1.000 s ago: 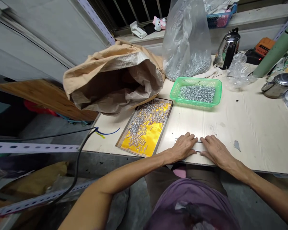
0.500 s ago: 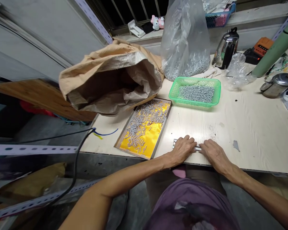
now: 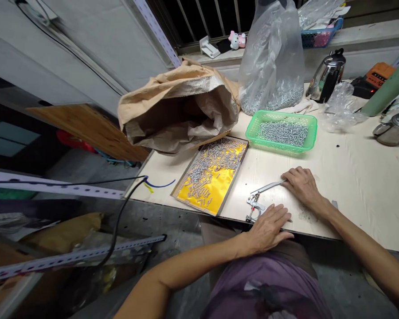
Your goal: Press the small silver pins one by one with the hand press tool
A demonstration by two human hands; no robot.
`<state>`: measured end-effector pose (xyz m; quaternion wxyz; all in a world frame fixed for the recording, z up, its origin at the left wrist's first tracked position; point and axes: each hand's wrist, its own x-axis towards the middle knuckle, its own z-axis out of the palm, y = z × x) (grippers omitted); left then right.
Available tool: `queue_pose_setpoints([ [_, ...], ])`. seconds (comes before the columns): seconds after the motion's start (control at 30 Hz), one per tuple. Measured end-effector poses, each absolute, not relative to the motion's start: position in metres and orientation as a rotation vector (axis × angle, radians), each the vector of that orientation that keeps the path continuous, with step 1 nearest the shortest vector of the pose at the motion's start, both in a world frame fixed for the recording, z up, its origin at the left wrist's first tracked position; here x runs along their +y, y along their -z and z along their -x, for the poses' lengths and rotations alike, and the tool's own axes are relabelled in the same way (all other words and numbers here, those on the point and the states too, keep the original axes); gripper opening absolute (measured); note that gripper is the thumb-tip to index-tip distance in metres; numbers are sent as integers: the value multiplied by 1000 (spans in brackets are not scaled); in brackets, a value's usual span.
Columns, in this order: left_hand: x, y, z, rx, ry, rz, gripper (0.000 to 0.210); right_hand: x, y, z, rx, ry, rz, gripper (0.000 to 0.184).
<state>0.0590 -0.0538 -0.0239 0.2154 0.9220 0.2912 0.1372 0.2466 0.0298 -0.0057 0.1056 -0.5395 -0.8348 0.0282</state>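
Silver metal pliers (image 3: 256,203) lie near the table's front edge, handles spread apart. A spring and a small red part show by their jaw end, which points left. My left hand (image 3: 269,223) rests over the lower handle, fingers extended together across it and thumb apart; the handle's tip shows past the fingers. The end of the upper handle is in my right hand (image 3: 302,186), its fingers curled around it. Left of the pliers sits a shallow tray (image 3: 231,184) with a yellow bottom, strewn with small metal pins. Whether anything is in the jaws, I cannot tell.
A green plastic basket (image 3: 314,133) of small metal pieces stands behind my hands. Beyond the tray a brown paper sack (image 3: 146,102) gapes toward me. Behind are a clear bag (image 3: 272,62) of metal pieces, a kettle (image 3: 329,75) and a steel mug (image 3: 395,128).
The pliers' handles have gone from pressed together to spread wide. My right hand has moved away from the table edge with the upper handle; my left hand has flattened nearer the edge.
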Motion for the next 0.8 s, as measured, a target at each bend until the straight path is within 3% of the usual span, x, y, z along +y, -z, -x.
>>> queue_pose_setpoints([
  [0.13, -50, 24, -59, 792, -399, -2510, 50, 29, -12, -221, -2560, -155, 1422, 19],
  [0.27, -51, 39, -59, 825, -246, -2473, 34, 15, -22, -178, -2838, -355, 1016, 14],
  [0.53, -51, 42, -62, 833, -121, -2464, 43, 21, -2, -133, -3141, -254, 625, 15],
  [0.67, -42, 35, -65, 764, -34, -2572, 34, 30, 0, -127, -2980, -285, 635, 13],
  [0.8, -27, 23, -68, 696, -66, -2652, 24, 44, -29, -143, -2504, -240, 696, 14],
])
